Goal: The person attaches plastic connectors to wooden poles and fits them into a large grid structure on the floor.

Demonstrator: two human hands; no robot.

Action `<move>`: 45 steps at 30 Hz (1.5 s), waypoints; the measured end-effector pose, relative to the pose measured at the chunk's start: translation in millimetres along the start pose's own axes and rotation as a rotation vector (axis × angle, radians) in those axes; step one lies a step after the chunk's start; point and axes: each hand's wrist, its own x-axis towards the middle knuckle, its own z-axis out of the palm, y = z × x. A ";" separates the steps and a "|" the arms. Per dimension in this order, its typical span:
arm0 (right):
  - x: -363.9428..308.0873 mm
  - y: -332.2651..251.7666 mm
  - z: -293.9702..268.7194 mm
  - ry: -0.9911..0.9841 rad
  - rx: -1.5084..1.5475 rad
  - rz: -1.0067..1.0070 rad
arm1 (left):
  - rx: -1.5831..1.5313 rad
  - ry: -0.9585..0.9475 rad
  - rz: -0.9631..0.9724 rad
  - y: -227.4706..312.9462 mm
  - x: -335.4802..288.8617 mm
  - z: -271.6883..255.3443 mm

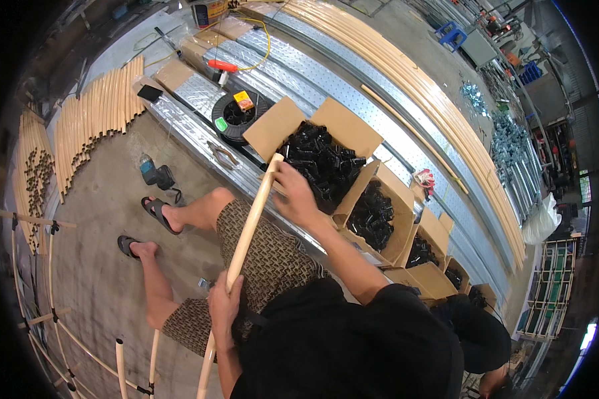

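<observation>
A long cream pipe (251,229) slants over my lap, its upper end beside an open cardboard box (349,124). My left hand (224,304) is wrapped round the lower stretch of the pipe. Close to the upper end, my right hand (295,194) has its fingers on the pipe; part of its grip is hidden. Black pipe fittings (323,159) fill the box just beyond my right hand. A second box of black fittings (371,214) stands to its right.
Cream pipes (100,100) lie stacked at the left. A pipe frame (53,286) stands at lower left. Near my feet lies a cordless drill (158,174). Pliers (222,153) and a black spool (236,120) rest on metal profiles. Another person (472,332) bends at lower right.
</observation>
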 end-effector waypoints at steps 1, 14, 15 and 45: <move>-14.5 18.1 -13.2 0.045 0.050 0.042 | 0.010 0.012 0.003 2.3 -0.7 3.4; -302.5 279.8 -50.0 -0.672 -0.188 0.746 | 0.095 0.003 -0.162 -5.5 -9.1 9.0; -330.8 293.8 -36.6 -0.782 -0.242 0.605 | 0.114 -0.033 -0.200 14.7 -4.7 3.7; -281.7 283.4 -39.3 -0.682 0.233 1.170 | -0.176 0.119 0.034 27.6 -9.3 76.3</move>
